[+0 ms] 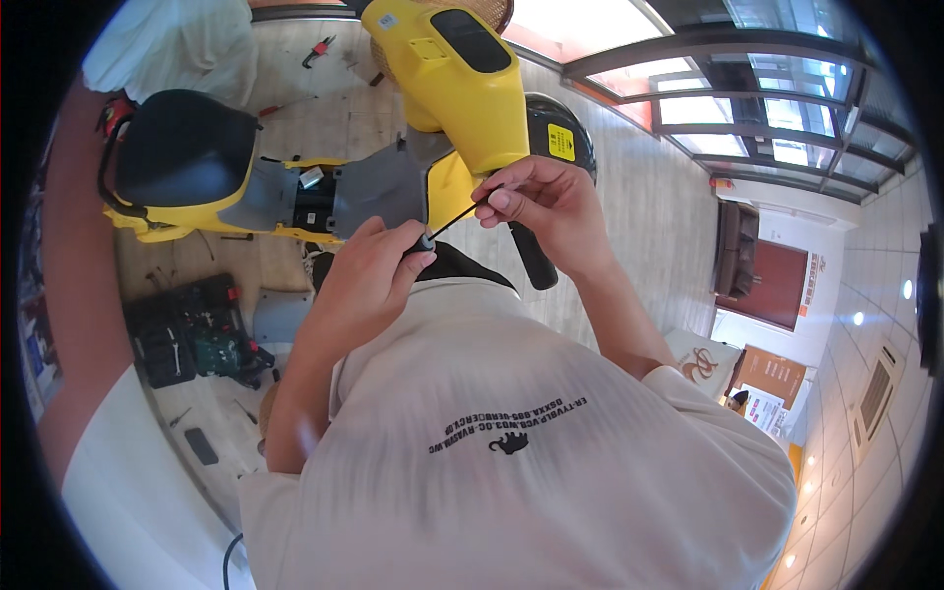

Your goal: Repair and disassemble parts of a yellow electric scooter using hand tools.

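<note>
Held in front of my chest is a screwdriver with a dark handle and a thin black shaft. My left hand is closed around its handle. At the other end of the shaft, the fingers of my right hand pinch the tip. Whether a small part also sits between those fingertips is too small to tell. Just beyond both hands stands a yellow electric scooter with a black seat. Its grey footboard has an uncovered compartment with dark parts and a silvery piece inside.
On the floor at left lies an open black tool case with a green power tool. Beside it are a grey panel and a dark flat slab. Red-handled tools lie past the scooter. Glass doors stand at far right.
</note>
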A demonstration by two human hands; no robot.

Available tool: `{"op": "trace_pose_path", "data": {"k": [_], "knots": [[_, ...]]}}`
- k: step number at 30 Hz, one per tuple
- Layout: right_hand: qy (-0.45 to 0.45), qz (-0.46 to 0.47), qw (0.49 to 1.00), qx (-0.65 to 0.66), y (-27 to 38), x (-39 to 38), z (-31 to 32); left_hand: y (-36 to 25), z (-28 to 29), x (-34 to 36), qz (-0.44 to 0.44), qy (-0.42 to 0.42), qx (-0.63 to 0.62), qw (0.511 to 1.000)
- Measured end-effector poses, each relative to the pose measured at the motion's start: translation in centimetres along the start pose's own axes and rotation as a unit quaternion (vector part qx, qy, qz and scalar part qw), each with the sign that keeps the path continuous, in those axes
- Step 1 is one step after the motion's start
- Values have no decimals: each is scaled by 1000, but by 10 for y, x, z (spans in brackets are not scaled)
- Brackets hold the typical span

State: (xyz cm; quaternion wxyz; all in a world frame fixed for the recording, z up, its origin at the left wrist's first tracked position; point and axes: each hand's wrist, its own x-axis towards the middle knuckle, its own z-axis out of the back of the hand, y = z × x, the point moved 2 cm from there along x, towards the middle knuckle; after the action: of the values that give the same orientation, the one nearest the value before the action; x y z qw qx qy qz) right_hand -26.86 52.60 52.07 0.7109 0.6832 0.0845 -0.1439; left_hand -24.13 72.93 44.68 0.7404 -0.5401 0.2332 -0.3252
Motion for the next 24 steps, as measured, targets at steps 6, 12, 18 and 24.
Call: {"op": "trace_pose_path", "data": {"k": [6,12,18,24], "knots": [[7,-11,1000,9,0,-1,-1,3,0,-3,-26,24,-90,995],[-3,14,1000,10,11,4,-1,-17,-1,-6,-20,-98,-35,994],[54,48,997,21,22,7,1,-18,-1,1,-48,-126,-38,990],[8,127,984,-126,68,-3,16,-24,9,0,-67,-131,-24,989]]}}
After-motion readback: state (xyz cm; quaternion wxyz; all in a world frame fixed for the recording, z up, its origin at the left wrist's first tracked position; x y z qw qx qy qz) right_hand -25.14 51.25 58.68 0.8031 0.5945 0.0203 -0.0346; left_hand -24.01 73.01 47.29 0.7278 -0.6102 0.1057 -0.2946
